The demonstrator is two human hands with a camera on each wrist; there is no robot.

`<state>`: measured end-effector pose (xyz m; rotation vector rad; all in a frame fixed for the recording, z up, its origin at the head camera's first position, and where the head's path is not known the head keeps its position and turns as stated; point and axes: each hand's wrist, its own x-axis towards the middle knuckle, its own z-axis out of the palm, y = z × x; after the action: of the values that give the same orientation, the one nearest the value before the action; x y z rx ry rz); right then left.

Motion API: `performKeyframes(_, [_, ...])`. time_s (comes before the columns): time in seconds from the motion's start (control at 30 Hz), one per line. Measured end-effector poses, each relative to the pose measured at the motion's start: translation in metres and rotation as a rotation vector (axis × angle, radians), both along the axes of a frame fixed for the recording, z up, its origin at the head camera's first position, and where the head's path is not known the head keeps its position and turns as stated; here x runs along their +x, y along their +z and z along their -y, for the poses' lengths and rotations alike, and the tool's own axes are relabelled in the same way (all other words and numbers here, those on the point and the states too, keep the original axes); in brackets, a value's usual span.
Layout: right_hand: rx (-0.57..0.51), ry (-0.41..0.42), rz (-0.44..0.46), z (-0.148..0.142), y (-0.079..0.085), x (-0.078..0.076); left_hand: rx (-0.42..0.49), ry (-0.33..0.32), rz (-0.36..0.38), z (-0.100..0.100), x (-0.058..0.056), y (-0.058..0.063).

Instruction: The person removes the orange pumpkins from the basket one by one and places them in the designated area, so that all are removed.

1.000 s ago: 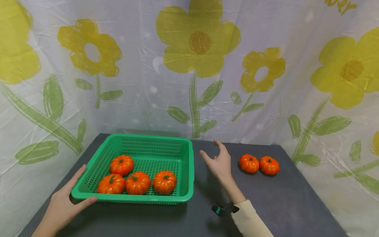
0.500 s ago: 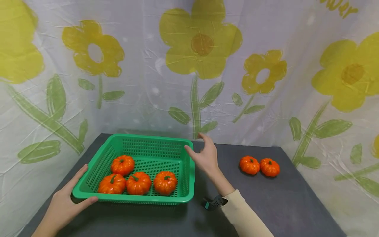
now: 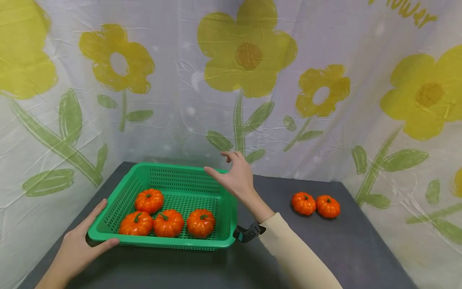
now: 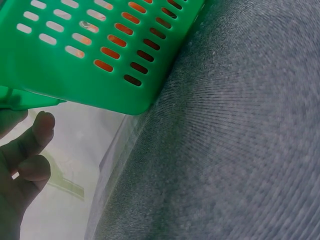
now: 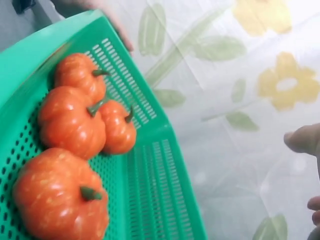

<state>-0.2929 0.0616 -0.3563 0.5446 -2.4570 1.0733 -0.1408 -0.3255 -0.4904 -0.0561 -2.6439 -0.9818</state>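
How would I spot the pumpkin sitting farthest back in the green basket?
On the dark table, find the green basket, left of two loose pumpkins. Inside, toward the left, one orange pumpkin sits alone behind the front row of three.

Soft light; pumpkins (image 3: 168,223) glint; right-wrist view blurry.

This was a draped booth, though the kind of room beyond it could not be told: a creased pale sheet (image 3: 173,120), printed with yellow flowers (image 3: 249,56), green stems (image 3: 239,124), leaves (image 3: 406,155) and yellow lettering (image 3: 414,13), hung behind and along both sides of a dark grey counter (image 3: 325,249), whose far edge lay close to the sheet
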Motion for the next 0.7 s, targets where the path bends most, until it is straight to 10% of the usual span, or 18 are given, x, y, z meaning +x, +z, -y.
performKeyframes(0.27, [-0.043,0.123,0.093,0.032,0.010,-0.005,-0.006,0.000,0.012,0.002,0.001,-0.001])
performKeyframes(0.7, [-0.023,0.096,0.262,0.066,-0.003,-0.017,0.002,0.002,-0.004,0.000,-0.001,0.002])
